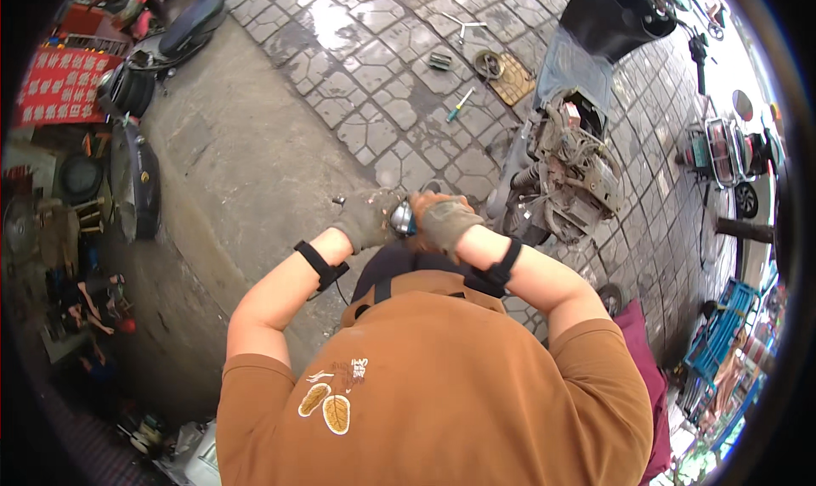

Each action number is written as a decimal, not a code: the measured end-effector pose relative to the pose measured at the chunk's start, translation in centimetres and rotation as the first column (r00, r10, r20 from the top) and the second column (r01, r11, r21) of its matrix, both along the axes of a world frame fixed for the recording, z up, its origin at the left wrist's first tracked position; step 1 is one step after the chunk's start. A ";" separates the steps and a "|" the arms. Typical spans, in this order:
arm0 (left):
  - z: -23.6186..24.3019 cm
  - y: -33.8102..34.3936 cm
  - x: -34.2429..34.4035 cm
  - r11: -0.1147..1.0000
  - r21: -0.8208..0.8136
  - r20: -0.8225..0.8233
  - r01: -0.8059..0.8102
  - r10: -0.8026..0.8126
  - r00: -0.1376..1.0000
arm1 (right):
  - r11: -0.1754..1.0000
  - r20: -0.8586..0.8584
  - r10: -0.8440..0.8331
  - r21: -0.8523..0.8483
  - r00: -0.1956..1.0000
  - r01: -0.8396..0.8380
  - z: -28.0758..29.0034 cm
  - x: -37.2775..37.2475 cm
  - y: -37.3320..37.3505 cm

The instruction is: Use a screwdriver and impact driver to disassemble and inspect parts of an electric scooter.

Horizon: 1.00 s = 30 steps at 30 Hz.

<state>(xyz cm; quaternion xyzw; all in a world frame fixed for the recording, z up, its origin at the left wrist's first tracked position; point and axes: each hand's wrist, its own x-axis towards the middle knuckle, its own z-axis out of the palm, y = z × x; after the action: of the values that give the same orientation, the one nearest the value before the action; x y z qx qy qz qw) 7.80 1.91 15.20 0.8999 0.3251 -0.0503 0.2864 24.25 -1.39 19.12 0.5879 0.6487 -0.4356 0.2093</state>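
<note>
In front of my waist, both gloved hands are together around a shiny silver rounded part with a blue section (pixel 401 220); its exact kind is hard to make out. My left hand (pixel 372 217), in a grey-green work glove, is closed against its left side. From the right my right hand (pixel 444 217), gloved alike with orange-brown fingertips showing, has its fingers curled at the part's far side. What lies between the two hands is mostly hidden. Close by on the right stands a partly stripped scooter (pixel 586 36) with its dirty engine and frame (pixel 565 176) exposed.
On the paving beyond lie a screwdriver (pixel 460 105), a three-armed wrench (pixel 464 25), a small metal piece (pixel 439 60), a round dish (pixel 490 64) and a wooden board (pixel 513 80). Scooter seats (pixel 194 20) and a dark panel (pixel 136 180) stand left. A blue cart (pixel 721 333) is at right.
</note>
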 end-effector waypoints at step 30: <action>-21.9 1.6 -22.7 0.386 -0.191 -0.857 -0.903 0.383 0.345 | -0.076 0.209 -0.966 0.335 -0.152 0.939 -50.0 15.7 5.7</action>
<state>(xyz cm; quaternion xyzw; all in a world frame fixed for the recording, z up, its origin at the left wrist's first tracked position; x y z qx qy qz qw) -14.86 3.56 -6.69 0.4102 0.7207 -0.3633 0.4247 39.97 4.30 -30.91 0.9510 -0.0358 -0.2980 -0.0741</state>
